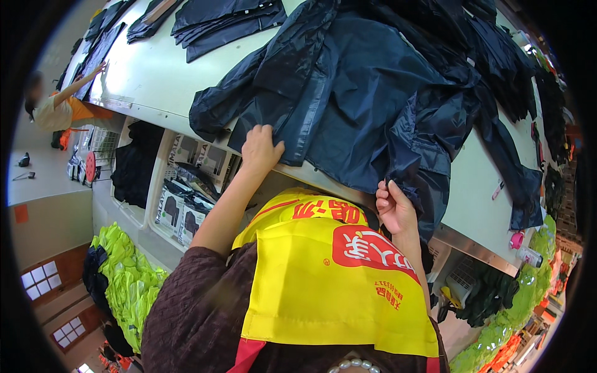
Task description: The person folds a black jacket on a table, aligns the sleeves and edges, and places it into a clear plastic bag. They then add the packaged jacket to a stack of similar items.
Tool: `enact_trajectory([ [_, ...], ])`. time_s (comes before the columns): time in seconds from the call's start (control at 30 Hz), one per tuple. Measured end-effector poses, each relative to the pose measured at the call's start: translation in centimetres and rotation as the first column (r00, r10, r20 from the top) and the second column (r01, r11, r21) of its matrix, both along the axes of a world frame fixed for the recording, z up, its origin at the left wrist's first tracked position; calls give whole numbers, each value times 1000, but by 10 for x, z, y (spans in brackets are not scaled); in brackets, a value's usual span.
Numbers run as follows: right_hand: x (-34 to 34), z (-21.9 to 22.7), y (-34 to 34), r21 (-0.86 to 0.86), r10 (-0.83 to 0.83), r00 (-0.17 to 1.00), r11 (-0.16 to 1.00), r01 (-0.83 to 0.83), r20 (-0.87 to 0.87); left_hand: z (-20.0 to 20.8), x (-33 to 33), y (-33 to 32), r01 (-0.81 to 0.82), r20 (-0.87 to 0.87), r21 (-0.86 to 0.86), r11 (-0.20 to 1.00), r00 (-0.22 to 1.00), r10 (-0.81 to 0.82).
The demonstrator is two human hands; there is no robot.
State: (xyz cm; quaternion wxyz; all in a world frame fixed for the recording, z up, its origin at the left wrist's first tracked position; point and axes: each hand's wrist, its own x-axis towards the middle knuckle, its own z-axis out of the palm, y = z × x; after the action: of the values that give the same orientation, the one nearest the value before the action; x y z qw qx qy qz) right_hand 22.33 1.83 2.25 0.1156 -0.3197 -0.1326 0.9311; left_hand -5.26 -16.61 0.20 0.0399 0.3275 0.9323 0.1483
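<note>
A dark navy rain jacket (pixel 364 99) lies spread on the table in front of me, its front opened and its lining showing. My left hand (pixel 261 149) rests on the front panel on the left, beside a shiny tape strip, fingers on the cloth and thumb held apart. At the near edge on the right, my right hand (pixel 394 205) pinches the jacket's hem between thumb and fingers. A sleeve section bunches up beside that hand and hangs over the table edge.
Folded dark garments (pixel 227 28) are stacked at the far left of the white table (pixel 149 68). More dark clothing (pixel 497 62) is heaped at right. Under the table stand boxes (pixel 186 217). Yellow-green garments (pixel 127 280) pile at left. Another person (pixel 53 115) stands far left. A bottle (pixel 528 256) sits right.
</note>
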Motion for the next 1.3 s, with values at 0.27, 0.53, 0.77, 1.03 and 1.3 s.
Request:
enact_trajectory([
  [0.27,-39,22,10,30,17,970,999,-10,-241,-5,-9,-15,72,-129,141,987,990,-54],
  [0.53,-94,39,-2,322,80,993,941,-103,82,76,73,51,470,-216,211,857,877,-428],
  [0.77,-98,23,1,472,-66,987,882,-10,144,77,97,61,526,-79,450,722,829,-554],
  [1.03,-97,41,9,350,-154,988,925,146,-3,51,96,37,-284,929,54,957,-338,-153],
  [1.3,-71,21,9,401,-74,991,916,24,108,64,94,88,-724,914,74,686,-227,-337],
])
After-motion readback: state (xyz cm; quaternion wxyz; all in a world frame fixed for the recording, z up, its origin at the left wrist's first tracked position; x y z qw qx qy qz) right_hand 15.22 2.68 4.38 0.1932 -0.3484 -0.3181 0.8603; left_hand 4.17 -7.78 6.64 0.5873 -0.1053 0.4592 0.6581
